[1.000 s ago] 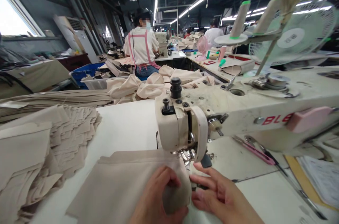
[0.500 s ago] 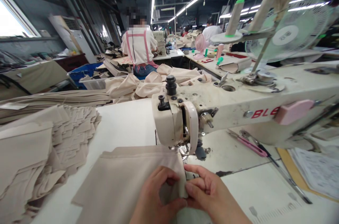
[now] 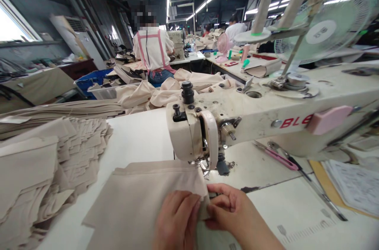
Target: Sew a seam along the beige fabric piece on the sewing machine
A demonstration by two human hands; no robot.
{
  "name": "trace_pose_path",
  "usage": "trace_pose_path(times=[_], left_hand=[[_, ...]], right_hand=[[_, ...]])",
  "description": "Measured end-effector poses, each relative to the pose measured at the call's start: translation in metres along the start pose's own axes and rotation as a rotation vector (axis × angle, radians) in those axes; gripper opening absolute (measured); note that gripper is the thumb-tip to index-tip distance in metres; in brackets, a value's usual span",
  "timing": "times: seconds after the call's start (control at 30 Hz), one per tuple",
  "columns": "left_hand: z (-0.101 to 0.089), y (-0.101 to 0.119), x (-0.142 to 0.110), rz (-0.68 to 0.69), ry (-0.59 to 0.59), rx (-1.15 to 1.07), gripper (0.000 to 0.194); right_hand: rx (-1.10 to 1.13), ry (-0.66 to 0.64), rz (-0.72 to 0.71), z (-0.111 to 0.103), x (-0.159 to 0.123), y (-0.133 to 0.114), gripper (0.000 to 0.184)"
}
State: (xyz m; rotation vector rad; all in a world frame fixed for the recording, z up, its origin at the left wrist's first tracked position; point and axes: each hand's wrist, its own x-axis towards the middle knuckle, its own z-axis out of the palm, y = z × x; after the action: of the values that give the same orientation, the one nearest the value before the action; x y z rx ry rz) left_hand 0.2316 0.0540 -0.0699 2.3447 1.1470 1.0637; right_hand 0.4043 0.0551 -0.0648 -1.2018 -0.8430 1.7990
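Note:
A beige fabric piece (image 3: 139, 198) lies on the white sewing table (image 3: 142, 139), its right edge just below the presser foot of a cream sewing machine (image 3: 201, 131). My left hand (image 3: 176, 220) presses on the fabric with its fingers together and bent at the edge. My right hand (image 3: 233, 212) is curled and pinches the fabric's right edge beside the left fingertips. Both hands sit directly in front of the needle area (image 3: 207, 165).
A stack of cut beige pieces (image 3: 44, 167) fills the table's left side. Pink-handled snips (image 3: 278, 157) and papers (image 3: 352, 183) lie to the right under the machine arm. Thread cones (image 3: 262, 7) and a fan (image 3: 322, 29) stand behind. A person in a pink-strapped apron (image 3: 152, 51) works ahead.
My left hand has flattened from a curled grip over the folded corner onto the fabric. My right hand closed in to pinch the edge. The view shifted slightly right.

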Motion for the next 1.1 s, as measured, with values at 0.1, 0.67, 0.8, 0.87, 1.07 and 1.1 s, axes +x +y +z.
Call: trace_pose_path(times=[0.1, 0.67, 0.8, 0.87, 1.07, 1.1], left_hand=[[0.000, -0.003, -0.004, 0.184, -0.025, 0.083, 0.021], [-0.014, 0.012, 0.011, 0.416, 0.028, 0.259, 0.015], [-0.011, 0.012, 0.011, 0.409, 0.013, 0.258, 0.018], [-0.010, 0.012, 0.011, 0.418, 0.020, 0.261, 0.018], [-0.014, 0.009, 0.012, 0.392, -0.031, 0.229, 0.014], [-0.015, 0.009, 0.012, 0.374, -0.059, 0.215, 0.015]], right_hand=[[0.023, -0.028, 0.049, 0.005, -0.003, 0.000, 0.030], [-0.108, -0.025, -0.013, 0.004, -0.007, 0.013, 0.016], [-0.129, -0.037, -0.026, 0.003, -0.007, 0.013, 0.013], [-0.131, -0.039, -0.022, 0.002, -0.006, 0.014, 0.013], [-0.172, -0.077, -0.011, -0.003, -0.007, 0.017, 0.015], [-0.189, -0.090, -0.020, -0.004, -0.010, 0.016, 0.012]])
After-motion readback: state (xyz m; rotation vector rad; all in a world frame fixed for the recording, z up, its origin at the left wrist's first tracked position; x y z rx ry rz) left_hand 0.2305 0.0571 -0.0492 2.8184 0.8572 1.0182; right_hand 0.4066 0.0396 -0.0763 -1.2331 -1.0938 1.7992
